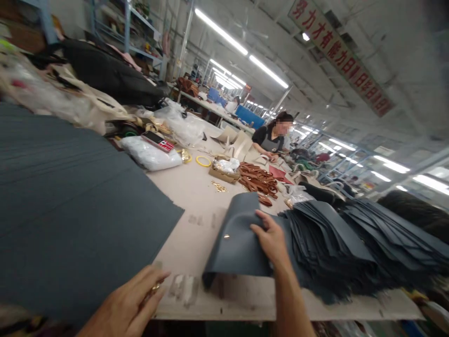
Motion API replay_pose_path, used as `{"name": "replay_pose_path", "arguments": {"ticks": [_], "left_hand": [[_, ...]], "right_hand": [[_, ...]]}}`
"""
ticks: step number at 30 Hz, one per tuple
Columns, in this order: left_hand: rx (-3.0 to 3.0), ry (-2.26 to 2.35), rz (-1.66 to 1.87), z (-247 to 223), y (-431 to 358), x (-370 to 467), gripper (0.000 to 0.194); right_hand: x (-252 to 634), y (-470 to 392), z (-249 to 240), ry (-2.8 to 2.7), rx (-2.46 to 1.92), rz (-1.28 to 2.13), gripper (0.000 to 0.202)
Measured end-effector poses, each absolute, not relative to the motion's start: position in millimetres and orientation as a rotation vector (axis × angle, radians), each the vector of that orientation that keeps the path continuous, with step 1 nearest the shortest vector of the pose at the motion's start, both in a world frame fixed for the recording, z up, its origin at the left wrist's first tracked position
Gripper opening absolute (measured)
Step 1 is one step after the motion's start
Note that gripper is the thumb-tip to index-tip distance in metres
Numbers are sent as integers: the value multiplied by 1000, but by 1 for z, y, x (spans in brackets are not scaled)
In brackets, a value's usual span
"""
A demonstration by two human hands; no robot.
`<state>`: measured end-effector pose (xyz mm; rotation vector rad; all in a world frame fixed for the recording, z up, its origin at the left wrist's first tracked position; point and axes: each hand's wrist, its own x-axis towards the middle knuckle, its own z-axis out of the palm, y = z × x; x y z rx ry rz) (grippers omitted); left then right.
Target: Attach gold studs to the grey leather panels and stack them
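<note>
My right hand (272, 241) grips the edge of a dark blue-grey leather-like panel (236, 248), thumb and fingers closed on it. The panel curves up off the table, and a small gold metal fitting (226, 236) shows on its face. Low on the left, my left hand (128, 304) is curled round several small gold fittings (153, 289), some glinting between thumb and fingers. Beyond the panel lies a loose scatter of small gold pieces (219, 186) on the pale tabletop (175, 187).
A broad stack of dark panels (70, 201) covers the left side; fanned panels (326, 234) lie on the right. Farther back are a cardboard box (224, 175), brown straps (257, 180), yellow tape (203, 161) and a red phone (157, 141) on a white packet. A person (271, 138) works across the table.
</note>
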<state>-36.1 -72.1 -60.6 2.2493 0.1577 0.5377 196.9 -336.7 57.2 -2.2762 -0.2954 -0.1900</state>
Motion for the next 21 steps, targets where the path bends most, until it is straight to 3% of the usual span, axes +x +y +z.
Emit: {"name": "replay_pose_path", "arguments": {"ticks": [4,7,9,14,21], "left_hand": [[2119,186,225,-27,-74,-43,29],[2030,238,104,-11,-74,-43,29],[2003,257,70,-5,-74,-45,31],[2047,217,-18,10,-70,-52,32],[1950,266,-17,16,-61,-67,26]], "right_hand": [[240,-428,80,78,-2855,-347,64],[240,-445,75,120,-3065,-489,64],[217,-422,63,-5,-2897,-417,59],[118,-292,34,-753,-2176,219,31],[47,-188,29,-1297,-1705,431,19]]}}
